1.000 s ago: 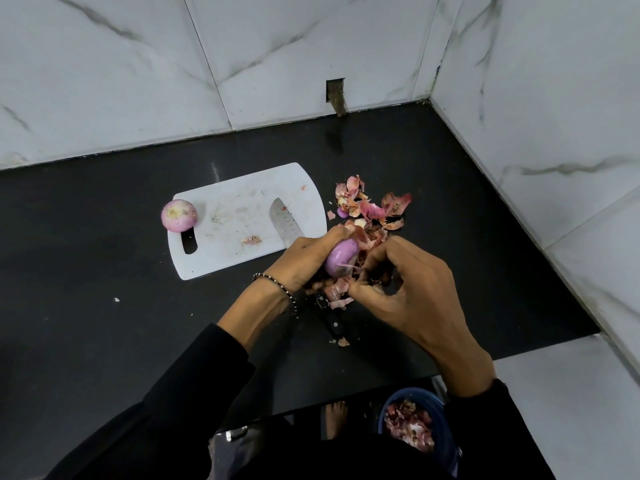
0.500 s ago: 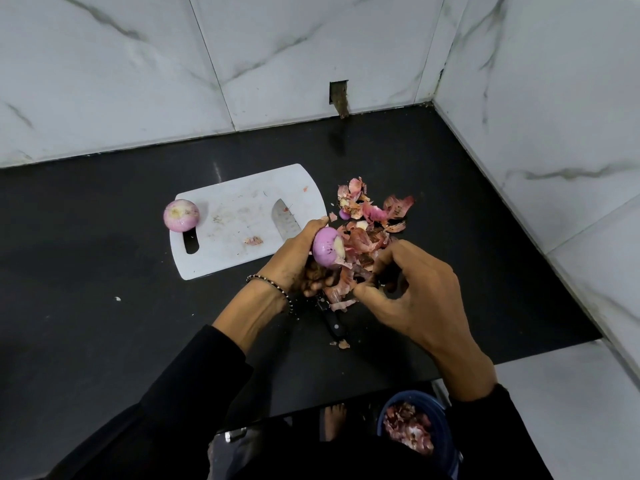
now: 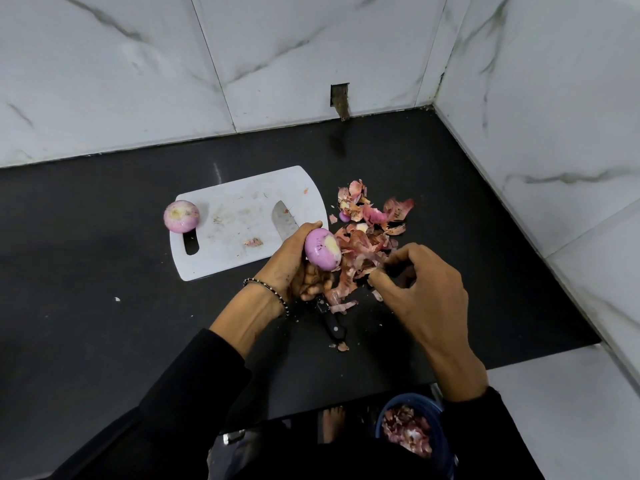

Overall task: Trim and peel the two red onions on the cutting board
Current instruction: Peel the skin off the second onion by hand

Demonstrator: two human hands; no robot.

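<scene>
A black counter [image 3: 104, 341] fills the middle of the frame; a white cutting board [image 3: 242, 216] lies on it left of centre; a heap of onion skins [image 3: 367, 237] spreads just right of the board; the left hand [image 3: 298, 268], at centre, grips a peeled red onion [image 3: 322, 249] over the board's lower right corner; the right hand [image 3: 422, 289] curls its fingertips at the heap, whether pinching skin I cannot tell; a knife [image 3: 282, 221] lies partly under the left hand; the other onion [image 3: 181, 216] sits at the board's left end.
</scene>
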